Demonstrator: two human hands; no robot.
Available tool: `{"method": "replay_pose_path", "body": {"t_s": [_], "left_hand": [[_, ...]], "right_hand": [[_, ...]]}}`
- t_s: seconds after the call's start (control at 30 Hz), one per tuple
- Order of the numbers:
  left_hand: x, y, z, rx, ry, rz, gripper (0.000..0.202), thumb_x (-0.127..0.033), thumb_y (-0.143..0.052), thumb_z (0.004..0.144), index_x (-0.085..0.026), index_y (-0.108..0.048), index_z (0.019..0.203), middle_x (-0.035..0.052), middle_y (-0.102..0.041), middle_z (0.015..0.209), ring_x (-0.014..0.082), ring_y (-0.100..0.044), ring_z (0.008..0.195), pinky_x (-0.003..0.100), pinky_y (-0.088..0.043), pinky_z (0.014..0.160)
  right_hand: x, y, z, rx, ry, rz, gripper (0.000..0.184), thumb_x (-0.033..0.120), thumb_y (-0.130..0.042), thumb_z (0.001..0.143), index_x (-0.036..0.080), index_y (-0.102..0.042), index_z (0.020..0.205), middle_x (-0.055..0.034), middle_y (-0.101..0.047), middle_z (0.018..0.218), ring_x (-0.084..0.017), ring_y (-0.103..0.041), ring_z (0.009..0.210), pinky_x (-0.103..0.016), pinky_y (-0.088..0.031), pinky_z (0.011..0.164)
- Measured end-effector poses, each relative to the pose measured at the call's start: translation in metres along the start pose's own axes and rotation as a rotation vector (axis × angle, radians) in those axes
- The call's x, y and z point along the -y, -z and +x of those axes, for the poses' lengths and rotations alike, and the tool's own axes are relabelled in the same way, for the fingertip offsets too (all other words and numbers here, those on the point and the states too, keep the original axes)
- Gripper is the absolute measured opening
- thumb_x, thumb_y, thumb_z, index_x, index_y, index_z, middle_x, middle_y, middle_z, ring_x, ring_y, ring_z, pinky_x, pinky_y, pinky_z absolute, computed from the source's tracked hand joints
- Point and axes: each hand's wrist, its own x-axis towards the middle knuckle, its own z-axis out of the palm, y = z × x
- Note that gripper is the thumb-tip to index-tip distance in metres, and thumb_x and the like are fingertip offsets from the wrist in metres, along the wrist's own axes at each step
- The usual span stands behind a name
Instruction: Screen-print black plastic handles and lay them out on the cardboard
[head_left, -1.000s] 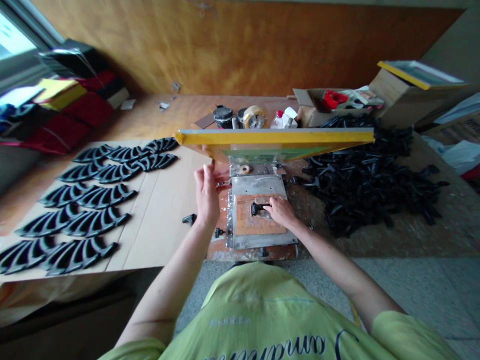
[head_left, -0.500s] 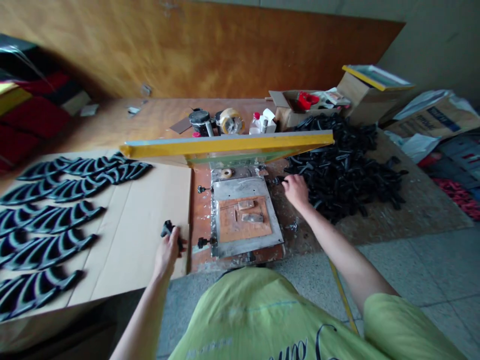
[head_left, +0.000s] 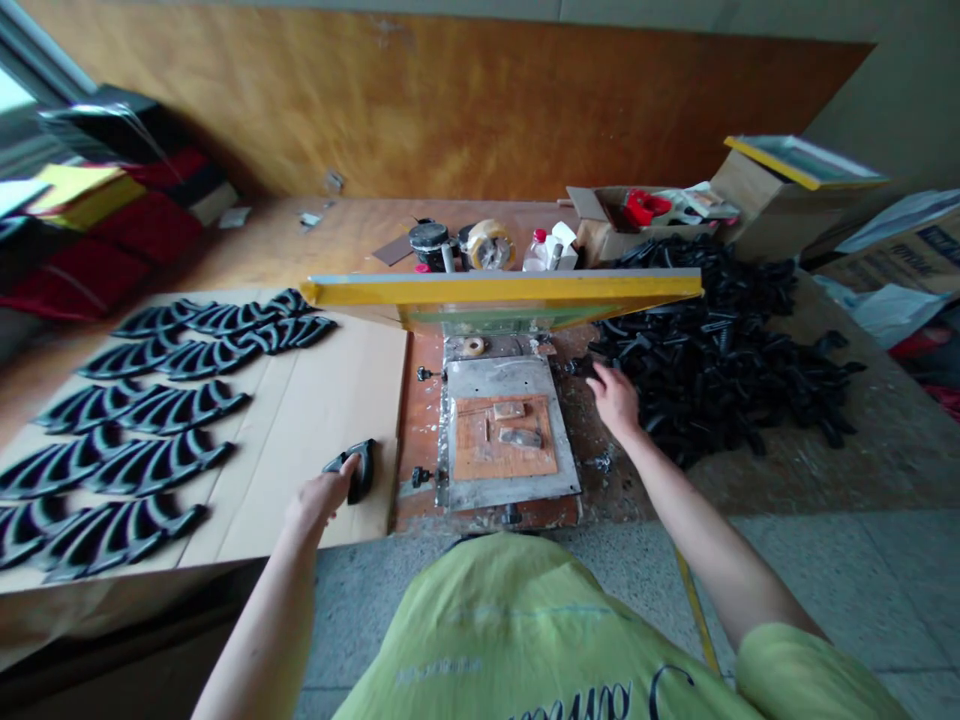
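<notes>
Your left hand [head_left: 319,500] is over the cardboard sheet [head_left: 322,390], with thumb and fingers closed on a black curved part [head_left: 363,474] just inside the sheet's right edge, toward its near right corner. Whether that part rests on the cardboard or is slightly lifted, you cannot tell from this view. Rows of similar black parts [head_left: 180,408] lie nested along the sheet's left side.

Your right hand [head_left: 616,400] is beside the left edge of the heap of black pieces [head_left: 720,370] on the table [head_left: 637,495]; whether its fingers are together or grip something cannot be told.

Between your hands, near the table's front edge, a metal plate [head_left: 502,375] carries a wooden board [head_left: 472,455] with small blocks [head_left: 521,438] on it. Above the plate's far edge, a yellow-edged frame [head_left: 502,290] stands tilted up.
</notes>
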Motion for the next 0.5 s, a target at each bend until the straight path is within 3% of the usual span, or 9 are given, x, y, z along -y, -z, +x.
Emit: {"method": "replay_pose_path", "body": {"t_s": [0.07,0.13,0.27,0.33,0.4,0.5], "left_hand": [[-0.029,0.019,-0.013,-0.040,-0.121,-0.131,0.065,-0.077,-0.040,0.078,-0.018,-0.061,0.064,0.0079,-0.052,0.040,0.0271,-0.057,0.039,0.037,-0.046,0.047],[-0.070,0.040,-0.034,-0.083,-0.356,-0.388,0.067,-0.078,-0.037,0.080,-0.017,-0.065,0.078,0.0058,-0.057,0.049,0.0219,-0.059,0.043,0.032,-0.047,0.047],[-0.161,0.081,-0.093,-0.158,-0.864,-0.946,0.069,-0.076,-0.034,0.086,-0.019,-0.061,0.114,0.0021,-0.063,0.063,0.0126,-0.057,0.045,0.024,-0.048,0.049],[-0.191,0.096,-0.121,-0.146,-0.983,-1.126,0.069,-0.075,-0.030,0.089,-0.018,-0.062,0.110,0.0009,-0.060,0.061,0.0103,-0.053,0.043,0.022,-0.046,0.047],[-0.200,0.100,-0.143,-0.136,-1.013,-1.197,0.067,-0.073,-0.030,0.090,-0.016,-0.065,0.101,0.0000,-0.056,0.057,0.0094,-0.050,0.041,0.021,-0.044,0.045],[-0.179,0.084,-0.160,-0.103,-0.969,-1.198,0.063,-0.070,-0.036,0.090,-0.016,-0.068,0.096,0.0006,-0.058,0.059,0.0098,-0.051,0.046,0.021,-0.042,0.046]], "right_hand": [[0.038,-0.017,-0.022,0.114,0.329,0.067,0.033,0.026,-0.051,0.096,0.019,-0.065,0.126,-0.0108,-0.069,0.110,-0.023,-0.060,0.100,-0.034,-0.047,0.090],[0.073,-0.031,-0.039,0.219,0.553,0.083,0.032,0.023,-0.050,0.097,0.022,-0.067,0.124,-0.0078,-0.070,0.103,-0.020,-0.060,0.095,-0.031,-0.047,0.086],[0.114,-0.044,-0.050,0.321,0.747,-0.045,0.028,0.019,-0.051,0.096,0.025,-0.074,0.111,-0.0067,-0.069,0.095,-0.020,-0.057,0.092,-0.031,-0.047,0.081],[0.120,-0.043,-0.051,0.319,0.776,-0.113,0.029,0.016,-0.053,0.094,0.023,-0.074,0.113,-0.0079,-0.069,0.097,-0.021,-0.058,0.094,-0.032,-0.048,0.082],[0.118,-0.036,-0.052,0.293,0.801,-0.137,0.033,0.013,-0.055,0.092,0.023,-0.071,0.118,-0.0082,-0.071,0.102,-0.020,-0.060,0.095,-0.032,-0.050,0.083],[0.103,-0.018,-0.044,0.200,0.765,-0.133,0.027,0.011,-0.057,0.090,0.019,-0.074,0.110,-0.0048,-0.074,0.094,-0.016,-0.064,0.086,-0.027,-0.054,0.079]]}}
